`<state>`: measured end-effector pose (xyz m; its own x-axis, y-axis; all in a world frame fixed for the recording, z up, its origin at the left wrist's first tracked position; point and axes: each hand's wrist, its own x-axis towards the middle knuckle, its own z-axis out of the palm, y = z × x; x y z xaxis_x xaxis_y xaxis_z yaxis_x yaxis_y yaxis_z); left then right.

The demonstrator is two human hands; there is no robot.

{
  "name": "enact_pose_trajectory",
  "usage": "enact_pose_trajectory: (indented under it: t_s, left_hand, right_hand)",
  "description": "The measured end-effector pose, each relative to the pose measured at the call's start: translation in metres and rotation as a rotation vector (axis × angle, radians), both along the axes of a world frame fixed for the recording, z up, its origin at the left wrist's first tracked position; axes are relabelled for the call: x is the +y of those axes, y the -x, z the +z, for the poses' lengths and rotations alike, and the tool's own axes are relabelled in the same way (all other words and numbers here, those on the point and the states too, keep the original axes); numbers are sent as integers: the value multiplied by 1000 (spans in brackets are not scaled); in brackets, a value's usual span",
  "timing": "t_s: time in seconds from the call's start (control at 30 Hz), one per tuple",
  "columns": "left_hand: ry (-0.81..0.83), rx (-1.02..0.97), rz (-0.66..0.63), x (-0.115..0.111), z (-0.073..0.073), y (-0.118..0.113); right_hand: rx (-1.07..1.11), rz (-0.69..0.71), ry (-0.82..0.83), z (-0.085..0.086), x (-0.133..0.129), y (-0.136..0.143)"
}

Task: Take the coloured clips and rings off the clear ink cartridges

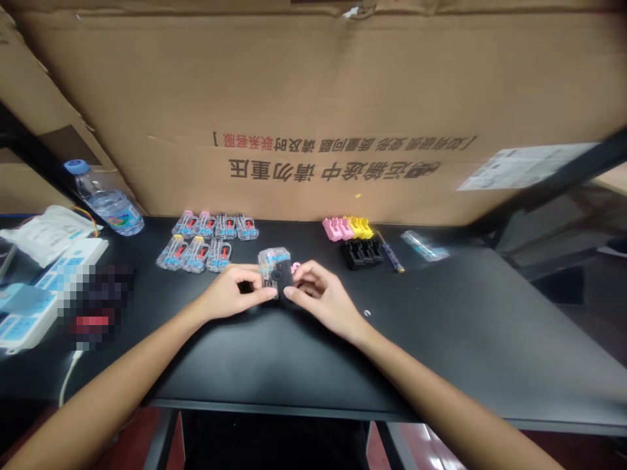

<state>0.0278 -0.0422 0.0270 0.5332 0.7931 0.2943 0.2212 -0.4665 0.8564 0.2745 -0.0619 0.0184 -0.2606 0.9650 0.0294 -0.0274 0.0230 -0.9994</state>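
Observation:
Both my hands hold one small clear-and-black plastic device (274, 271) upright above the table. My left hand (238, 290) pinches its clear left side between thumb and fingers. With thumb and fingertips, my right hand (321, 297) grips the black right side, which has a round dark knob-like feature. A small pink piece (294, 267) shows at the right fingertips; whether it is fixed to the device I cannot tell. To the left of the device, several similar clear devices (218, 254) with red and blue parts lie in two rows.
At the back right lie pink (337, 228), yellow (360, 227) and black plastic parts (361, 253), a thin pen-like tool (392, 256) and a clear packet (424, 246). A water bottle (110, 202) and power strip (63, 274) are left. A cardboard sheet (318, 85) stands behind the black table (294, 365).

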Motion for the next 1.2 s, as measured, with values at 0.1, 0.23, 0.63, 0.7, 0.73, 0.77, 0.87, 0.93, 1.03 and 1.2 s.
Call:
enact_pose_trajectory:
  t_s: [0.1,0.23,0.63,0.7,0.73,0.77,0.87,0.93,1.03,1.2]
  left_hand:
    - [-3,-25,6,1,3,3]
    - [-67,-66,99,4,9,9]
    - [-77,-55,98,4,12,10]
    - [-60,-16,72,2,8,7]
    - [-39,11,45,1,5,4]
    - [-14,27,14,-1,1,0]
    - [15,41,-14,-5,-7,-8]
    - [8,42,6,-5,-9,-10]
    - [9,61,22,-2,-7,-9]
    - [74,80,64,2,-3,-1]
  right_hand:
    - [14,-26,2,0,3,-1]
    - [61,-205,-40,2,10,-10]
    - [48,-200,-42,7,7,-11]
    - [22,-149,-43,5,3,-9]
    - [2,-105,-39,4,1,-5]
    - [-14,-64,-35,1,-2,-1]
    - [-14,-26,-10,-5,-9,9]
    - [10,-43,22,-8,-9,12]
    - [49,-46,98,-10,-4,10]
    - [103,-214,240,-14,17,-13]
